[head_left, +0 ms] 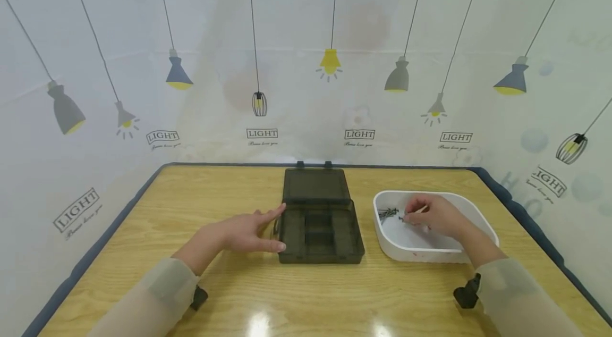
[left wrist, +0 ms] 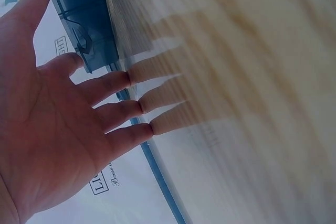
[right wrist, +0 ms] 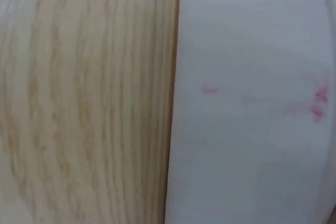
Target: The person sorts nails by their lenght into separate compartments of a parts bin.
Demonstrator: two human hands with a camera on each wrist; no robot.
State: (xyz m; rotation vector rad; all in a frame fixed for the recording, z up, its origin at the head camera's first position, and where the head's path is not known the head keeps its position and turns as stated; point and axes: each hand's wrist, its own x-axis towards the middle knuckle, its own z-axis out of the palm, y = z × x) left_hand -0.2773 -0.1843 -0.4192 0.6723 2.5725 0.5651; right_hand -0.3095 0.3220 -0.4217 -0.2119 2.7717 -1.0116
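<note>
A dark translucent plastic box [head_left: 319, 257] lies on the table with its hinged lid [head_left: 316, 185] laid back. My left hand [head_left: 241, 232] rests against its left side, thumb at the front corner and index finger near the hinge, fingers spread. In the left wrist view the palm of the left hand [left wrist: 63, 108] shows beside the box [left wrist: 86, 19]. My right hand [head_left: 437, 215] reaches into a white bin [head_left: 421, 254], thumb and fingertips pinched round a small screw. Several thin metal screws [head_left: 387, 213] lie heaped at the bin's left end.
The wooden table [head_left: 306, 294] has a dark blue edge, with a lamp-print curtain [head_left: 306, 145] standing round it. In the right wrist view the white bin's outer wall [right wrist: 252, 145] fills one side, marked with red smudges.
</note>
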